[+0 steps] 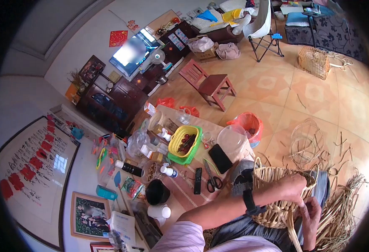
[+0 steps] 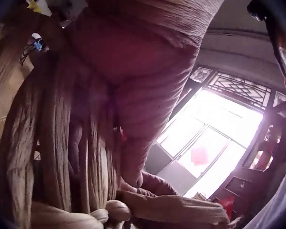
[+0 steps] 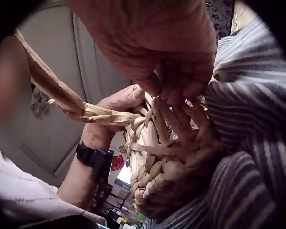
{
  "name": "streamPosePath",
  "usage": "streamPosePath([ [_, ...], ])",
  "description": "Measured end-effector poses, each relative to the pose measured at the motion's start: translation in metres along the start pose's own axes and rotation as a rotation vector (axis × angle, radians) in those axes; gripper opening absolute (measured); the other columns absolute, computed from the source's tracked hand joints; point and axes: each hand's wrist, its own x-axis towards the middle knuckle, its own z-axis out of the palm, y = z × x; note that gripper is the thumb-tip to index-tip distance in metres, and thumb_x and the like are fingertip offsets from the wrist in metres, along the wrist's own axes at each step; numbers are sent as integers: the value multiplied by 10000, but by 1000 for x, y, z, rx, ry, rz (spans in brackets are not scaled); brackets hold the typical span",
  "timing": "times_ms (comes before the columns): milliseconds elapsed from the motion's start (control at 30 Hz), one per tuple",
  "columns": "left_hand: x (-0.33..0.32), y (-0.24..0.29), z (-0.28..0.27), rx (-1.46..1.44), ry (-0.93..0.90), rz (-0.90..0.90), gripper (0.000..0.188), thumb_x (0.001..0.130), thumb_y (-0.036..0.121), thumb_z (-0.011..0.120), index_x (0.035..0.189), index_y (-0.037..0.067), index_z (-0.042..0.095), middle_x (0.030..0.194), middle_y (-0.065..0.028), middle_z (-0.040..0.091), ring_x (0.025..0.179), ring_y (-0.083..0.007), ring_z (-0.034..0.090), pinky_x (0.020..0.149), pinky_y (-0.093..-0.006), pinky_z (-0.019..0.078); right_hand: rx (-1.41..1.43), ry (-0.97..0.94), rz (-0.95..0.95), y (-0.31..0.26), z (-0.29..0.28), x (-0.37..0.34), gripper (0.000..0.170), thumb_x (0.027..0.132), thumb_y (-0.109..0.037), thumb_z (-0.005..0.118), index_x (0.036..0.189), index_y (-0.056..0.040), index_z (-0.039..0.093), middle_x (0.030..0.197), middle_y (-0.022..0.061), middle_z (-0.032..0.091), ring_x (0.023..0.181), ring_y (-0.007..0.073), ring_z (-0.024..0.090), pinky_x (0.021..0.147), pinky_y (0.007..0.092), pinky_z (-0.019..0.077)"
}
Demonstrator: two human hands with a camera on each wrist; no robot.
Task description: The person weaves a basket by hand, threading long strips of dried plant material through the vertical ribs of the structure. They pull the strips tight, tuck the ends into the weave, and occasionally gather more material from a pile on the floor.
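Note:
A woven basket [image 1: 272, 178] of pale plant strips rests on the person's lap in the head view. My left hand [image 1: 291, 189] reaches across it and grips its rim; in the right wrist view the left hand's [image 3: 119, 102] thumb lies beside the weave [image 3: 150, 167]. With bent fingers, my right hand [image 3: 157, 52] pinches upright strips just below it; the head view has this right hand [image 1: 310, 216] close beside the left. A loose strip [image 1: 293, 233] hangs from the basket. Close up in the left wrist view are the left hand [image 2: 138, 81] and upright strips [image 2: 54, 143]. Some fingertips are hidden.
Loose strips [image 1: 340, 214] lie on the floor at the right, near a wire frame [image 1: 306, 143]. The table on the left holds scissors [image 1: 214, 184], a black phone [image 1: 220, 158] and a yellow basket [image 1: 176, 143]. Beyond it stand a red-lined bin [image 1: 251, 126] and a wooden chair [image 1: 211, 84].

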Motion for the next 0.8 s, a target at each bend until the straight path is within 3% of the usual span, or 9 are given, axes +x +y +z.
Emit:
streamPosePath([
  [167, 12, 2, -5, -29, -102, -29, 591, 665, 420, 922, 846, -114, 745, 791, -305, 715, 798, -462, 748, 730, -507, 602, -24, -26, 32, -17, 4, 0, 202, 1074, -183, 722, 1010, -48, 586, 775, -17, 610, 669, 56, 579, 628, 225, 463],
  [467, 11, 6, -3, -46, -92, -108, 526, 673, 360, 880, 855, -117, 753, 783, -312, 715, 767, -446, 755, 707, -504, 611, -25, -6, 32, -5, -3, 1, 172, 1078, -168, 710, 1026, -47, 600, 808, -27, 592, 691, 53, 543, 633, 221, 435],
  [800, 1, 1, 2, -169, -97, -3, 465, 698, 319, 870, 820, -103, 717, 700, -267, 683, 674, -427, 708, 636, -507, 559, -25, -20, 28, -13, -8, -4, 190, 1063, -190, 733, 1025, -50, 612, 831, -42, 582, 732, 45, 527, 655, 217, 419],
])
